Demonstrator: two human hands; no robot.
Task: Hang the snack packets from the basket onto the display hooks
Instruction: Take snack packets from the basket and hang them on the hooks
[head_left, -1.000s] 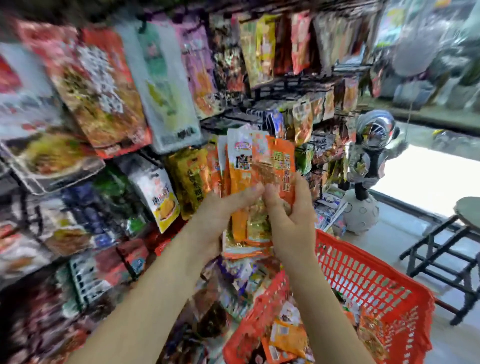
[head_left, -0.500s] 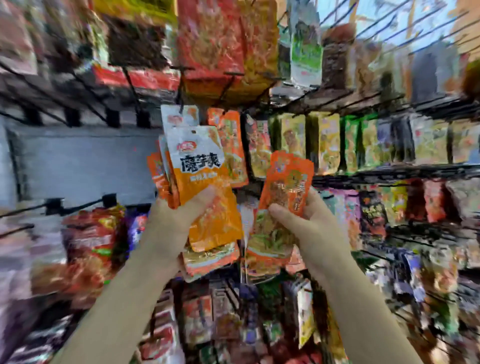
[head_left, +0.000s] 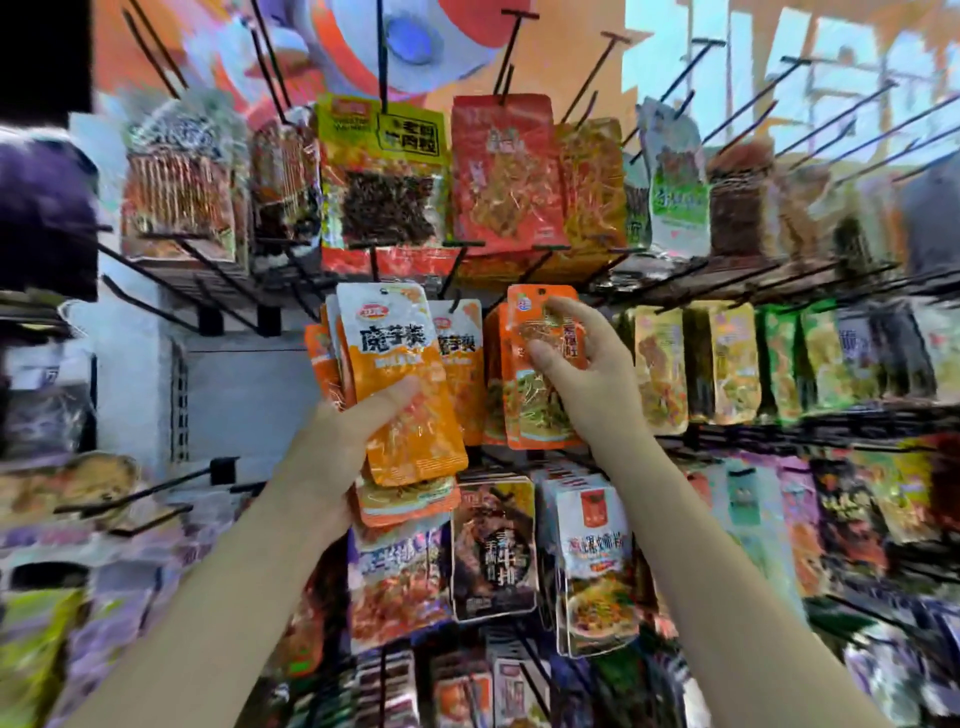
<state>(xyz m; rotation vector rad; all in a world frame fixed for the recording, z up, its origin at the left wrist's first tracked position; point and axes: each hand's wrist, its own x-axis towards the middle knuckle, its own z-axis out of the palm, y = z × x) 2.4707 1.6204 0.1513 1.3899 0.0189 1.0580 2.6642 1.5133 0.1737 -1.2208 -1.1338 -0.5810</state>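
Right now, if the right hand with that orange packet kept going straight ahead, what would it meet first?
Probably the orange packets already hanging just behind the orange packet that the right hand pinches, though depth is hard to judge.

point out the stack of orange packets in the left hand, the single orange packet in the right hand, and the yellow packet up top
stack of orange packets (head_left: 400, 364), head view, front packet's orange middle
single orange packet (head_left: 535, 410), head view, lower clear window
yellow packet (head_left: 382, 171), head view, centre of its front
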